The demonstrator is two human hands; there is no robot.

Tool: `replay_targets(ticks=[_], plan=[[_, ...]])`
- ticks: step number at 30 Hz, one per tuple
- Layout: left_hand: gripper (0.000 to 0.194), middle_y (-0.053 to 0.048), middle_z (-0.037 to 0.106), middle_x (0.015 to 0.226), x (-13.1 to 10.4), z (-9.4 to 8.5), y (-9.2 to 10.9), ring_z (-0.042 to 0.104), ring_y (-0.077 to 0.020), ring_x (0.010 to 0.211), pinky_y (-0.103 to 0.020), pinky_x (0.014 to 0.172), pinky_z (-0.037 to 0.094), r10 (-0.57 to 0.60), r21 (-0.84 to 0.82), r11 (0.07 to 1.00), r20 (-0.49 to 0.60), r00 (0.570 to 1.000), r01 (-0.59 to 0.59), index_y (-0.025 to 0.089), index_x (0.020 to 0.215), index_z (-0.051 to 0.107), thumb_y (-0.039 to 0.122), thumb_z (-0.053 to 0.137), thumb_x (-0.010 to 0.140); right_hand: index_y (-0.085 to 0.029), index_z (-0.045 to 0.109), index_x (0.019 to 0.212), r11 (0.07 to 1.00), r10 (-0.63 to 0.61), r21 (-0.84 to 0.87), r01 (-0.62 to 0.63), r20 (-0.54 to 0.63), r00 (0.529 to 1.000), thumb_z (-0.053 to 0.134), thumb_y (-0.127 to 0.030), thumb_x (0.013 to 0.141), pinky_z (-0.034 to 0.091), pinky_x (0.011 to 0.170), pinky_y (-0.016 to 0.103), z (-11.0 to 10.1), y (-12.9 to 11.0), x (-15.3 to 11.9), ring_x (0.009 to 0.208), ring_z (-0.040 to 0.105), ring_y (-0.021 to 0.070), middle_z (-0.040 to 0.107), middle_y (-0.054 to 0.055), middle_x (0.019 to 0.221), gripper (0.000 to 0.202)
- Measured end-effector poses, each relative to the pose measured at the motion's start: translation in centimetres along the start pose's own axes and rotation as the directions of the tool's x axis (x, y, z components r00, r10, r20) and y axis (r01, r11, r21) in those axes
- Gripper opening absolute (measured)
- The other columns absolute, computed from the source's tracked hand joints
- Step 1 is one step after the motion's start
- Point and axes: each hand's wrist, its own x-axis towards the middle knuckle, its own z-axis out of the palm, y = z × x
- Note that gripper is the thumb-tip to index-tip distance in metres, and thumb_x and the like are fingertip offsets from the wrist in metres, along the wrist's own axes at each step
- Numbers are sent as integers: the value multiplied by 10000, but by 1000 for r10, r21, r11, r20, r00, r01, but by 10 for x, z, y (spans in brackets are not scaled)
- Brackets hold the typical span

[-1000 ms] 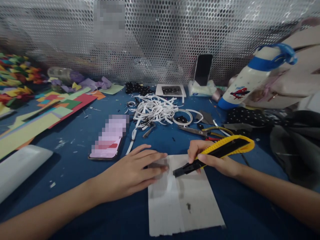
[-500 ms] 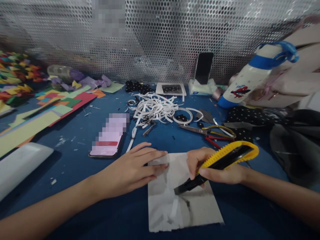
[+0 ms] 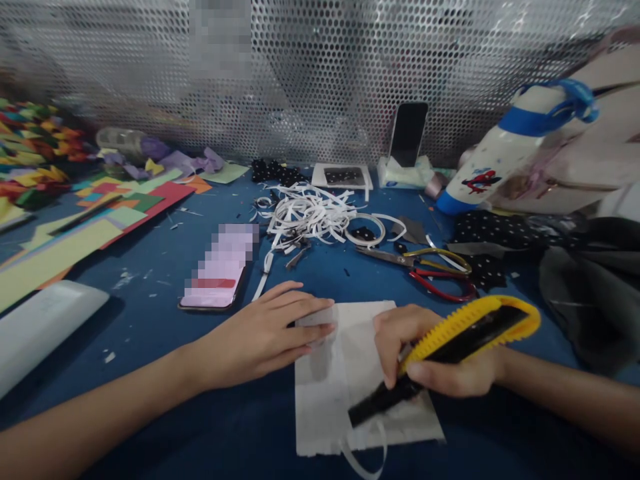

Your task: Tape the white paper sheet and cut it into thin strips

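A whitish flat sheet (image 3: 320,413), paper or thin card, lies on the blue table in front of me. My left hand (image 3: 280,328) rests flat with fingers spread, its fingertips on the sheet's upper left part. My right hand (image 3: 425,353) is wrapped round a yellow and black utility knife (image 3: 465,327). The knife slants down to the left, its dark tip over the lower middle of the sheet; whether the tip touches cannot be made out. A narrow white strip (image 3: 367,470) curls below the tip and hangs over the sheet's near edge.
Beyond my hands lie a heap of white strips (image 3: 310,217), yellow-and-red-handled scissors (image 3: 440,267) and a lit phone (image 3: 215,273). Coloured paper (image 3: 75,243) and a white object (image 3: 50,327) lie left. A bottle (image 3: 500,150), black dotted fabric (image 3: 495,233) and an upright phone (image 3: 409,133) stand or lie right.
My right hand and the knife have moved toward me, the tip sliding down the sheet. The narrow strip now curls past the near edge. My left hand has stayed in place.
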Motion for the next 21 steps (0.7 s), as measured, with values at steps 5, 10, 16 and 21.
replay_targets(ticks=[5, 10, 16, 21], plan=[[421, -103, 419, 1511, -1, 0, 0, 439, -252, 1341, -521, 1155, 302, 5, 29, 1000, -5, 1000, -5, 235, 1431, 458, 172, 433, 1015, -154, 649, 844, 986, 39, 166, 5, -257, 966, 501, -456, 973, 431, 507, 229, -6, 12, -4, 511, 575, 118, 585, 14, 642, 360], [423, -121, 344, 1552, -1, 1, 2, 393, -286, 1371, -544, 1122, 335, -34, 63, 997, -22, 999, 35, 230, 1427, 462, 183, 434, 1008, -135, 665, 826, 992, 80, 109, -62, -171, 982, 519, -473, 961, 436, 476, 217, -8, 12, -1, 510, 592, 122, 609, 33, 660, 392], [432, -115, 352, 1550, 0, 2, 2, 380, -282, 1382, -544, 1129, 325, -46, 79, 996, -5, 999, 46, 232, 1438, 446, 192, 428, 1008, -137, 677, 783, 997, 74, 45, -69, -118, 990, 498, -490, 957, 458, 528, 236, -7, 10, 2, 590, 602, 149, 635, 60, 662, 432], [426, -119, 354, 1547, -1, 2, 2, 387, -280, 1377, -533, 1129, 325, -45, 76, 996, -7, 999, 45, 231, 1438, 448, 206, 431, 1013, -131, 683, 769, 999, 52, 8, -51, -103, 993, 493, -488, 955, 451, 563, 249, -5, 9, 3, 600, 598, 154, 644, 74, 654, 445]])
